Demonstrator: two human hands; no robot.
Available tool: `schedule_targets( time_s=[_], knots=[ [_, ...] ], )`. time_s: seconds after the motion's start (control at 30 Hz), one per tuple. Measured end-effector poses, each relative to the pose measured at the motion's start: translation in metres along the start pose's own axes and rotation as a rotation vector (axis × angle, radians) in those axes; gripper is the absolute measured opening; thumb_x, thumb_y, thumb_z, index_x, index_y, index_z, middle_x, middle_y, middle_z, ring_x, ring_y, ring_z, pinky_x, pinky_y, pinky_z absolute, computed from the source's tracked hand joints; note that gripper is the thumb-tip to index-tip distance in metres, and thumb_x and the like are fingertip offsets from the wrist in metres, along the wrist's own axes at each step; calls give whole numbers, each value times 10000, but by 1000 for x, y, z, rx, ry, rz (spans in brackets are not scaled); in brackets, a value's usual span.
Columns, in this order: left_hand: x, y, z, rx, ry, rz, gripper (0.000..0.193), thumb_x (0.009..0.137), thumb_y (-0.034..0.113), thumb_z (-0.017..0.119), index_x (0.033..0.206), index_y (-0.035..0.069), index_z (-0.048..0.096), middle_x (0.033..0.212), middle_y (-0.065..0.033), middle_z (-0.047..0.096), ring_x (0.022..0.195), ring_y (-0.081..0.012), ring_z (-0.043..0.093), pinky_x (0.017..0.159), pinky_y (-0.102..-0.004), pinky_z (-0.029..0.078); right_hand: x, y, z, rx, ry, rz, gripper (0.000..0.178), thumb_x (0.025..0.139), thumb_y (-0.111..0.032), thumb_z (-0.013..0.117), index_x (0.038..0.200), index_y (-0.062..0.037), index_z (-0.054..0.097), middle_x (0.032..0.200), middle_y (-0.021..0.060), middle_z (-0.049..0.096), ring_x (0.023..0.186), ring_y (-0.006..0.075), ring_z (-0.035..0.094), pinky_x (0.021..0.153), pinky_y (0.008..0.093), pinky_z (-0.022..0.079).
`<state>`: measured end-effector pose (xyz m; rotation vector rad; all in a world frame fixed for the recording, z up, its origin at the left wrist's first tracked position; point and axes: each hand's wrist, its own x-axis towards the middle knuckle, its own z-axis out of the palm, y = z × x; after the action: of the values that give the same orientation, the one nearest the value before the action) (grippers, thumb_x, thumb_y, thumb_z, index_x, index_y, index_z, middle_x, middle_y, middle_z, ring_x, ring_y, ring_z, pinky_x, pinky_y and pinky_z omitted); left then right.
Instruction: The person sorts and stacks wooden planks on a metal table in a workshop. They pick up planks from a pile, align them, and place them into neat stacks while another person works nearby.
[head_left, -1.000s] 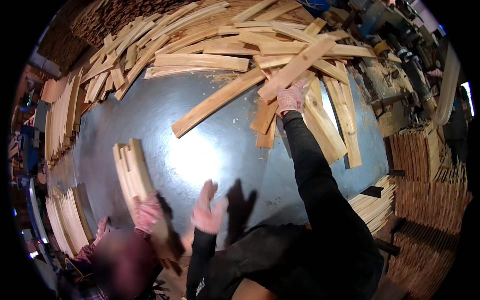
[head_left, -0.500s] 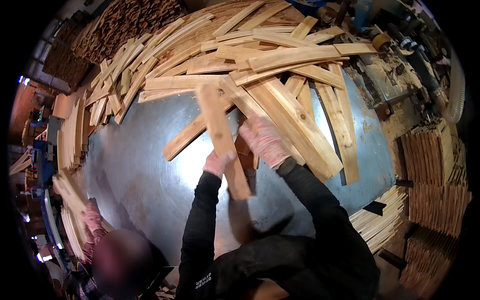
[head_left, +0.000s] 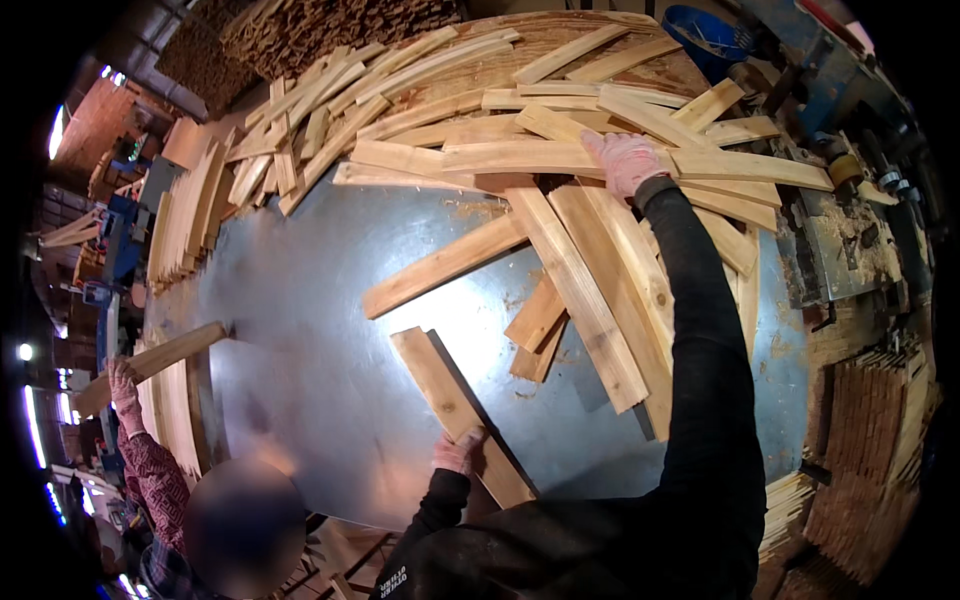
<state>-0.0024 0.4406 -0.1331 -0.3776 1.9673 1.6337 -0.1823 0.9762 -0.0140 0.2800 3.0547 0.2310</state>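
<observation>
My left hand (head_left: 458, 452), in a pinkish work glove, is closed around a short wooden board (head_left: 437, 386) low over the near part of the metal table. The board slants, its far end pointing away to the left. My right arm is stretched to the far pile, where my right hand (head_left: 628, 165), also gloved, grips a long pale board (head_left: 525, 158) lying crosswise on top. Under and in front of it, several long boards (head_left: 575, 290) fan toward me. Two short offcuts (head_left: 537, 315) lie beside them, and a single board (head_left: 445, 265) slants to their left.
The metal table (head_left: 300, 300) carries the heap. At the left a co-worker's gloved hand (head_left: 125, 395) holds another board (head_left: 155, 365) beside upright stacked boards (head_left: 185, 215). Machinery (head_left: 850, 240) with sawdust stands at the right, above stacked wood (head_left: 865, 450). A blue tub (head_left: 708, 42) sits at the back.
My left hand has drawn its board toward me and lower. My right hand has moved from mid-table to the far pile and taken hold of a board. The co-worker's board has swung up.
</observation>
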Motion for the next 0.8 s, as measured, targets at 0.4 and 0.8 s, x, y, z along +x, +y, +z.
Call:
schedule_targets(
  time_s=[0.4,0.8],
  knots=[
    [14,-29,-35,-349,187,24,325,858,103,656,1161,-1,599,1033,-118,681,914,-253,663,816,-376,545,-192,-251,-19,456,-5,-203,701,786,-264,654,1384,25,431,1000,180,662,947,316,646,805,441,509],
    [-7,-61,-91,131,132,109,290,900,169,676,1130,-4,637,1104,-101,639,1024,-233,601,895,-379,493,-300,-276,-5,445,-147,-2,618,894,-470,603,1327,-33,544,1196,191,640,1101,370,601,966,451,458]
  ],
)
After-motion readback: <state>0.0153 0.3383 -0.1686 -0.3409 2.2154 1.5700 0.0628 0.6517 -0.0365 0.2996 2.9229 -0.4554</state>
